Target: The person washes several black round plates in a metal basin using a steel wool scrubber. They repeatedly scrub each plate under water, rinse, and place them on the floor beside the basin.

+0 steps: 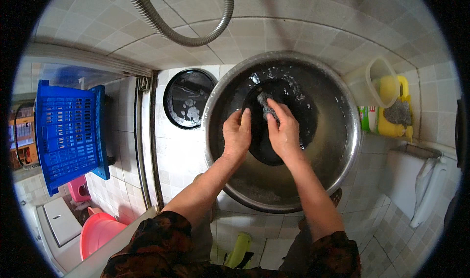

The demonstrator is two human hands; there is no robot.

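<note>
A large round metal basin [350, 131] with water in it stands on the tiled floor before me. Inside it is a round black pan or tray [266, 153], tilted and partly wet. My left hand [237, 133] grips the near left rim of this black piece, thumb on top. My right hand [284, 131] holds a grey metal scouring pad [263, 100] against its dark surface, with thumb and fingers bent around the pad. Another round black tray [189, 98] with foam or water on it lies on the floor left of the basin.
A metal shower hose [183, 39] hangs at the top. Left, past a door track [147, 142], are a blue plastic basket [69, 131] and a pink basin [99, 234]. At right stand a clear plastic container [380, 81], a yellow bottle [391, 129] and another grey scouring pad [398, 112].
</note>
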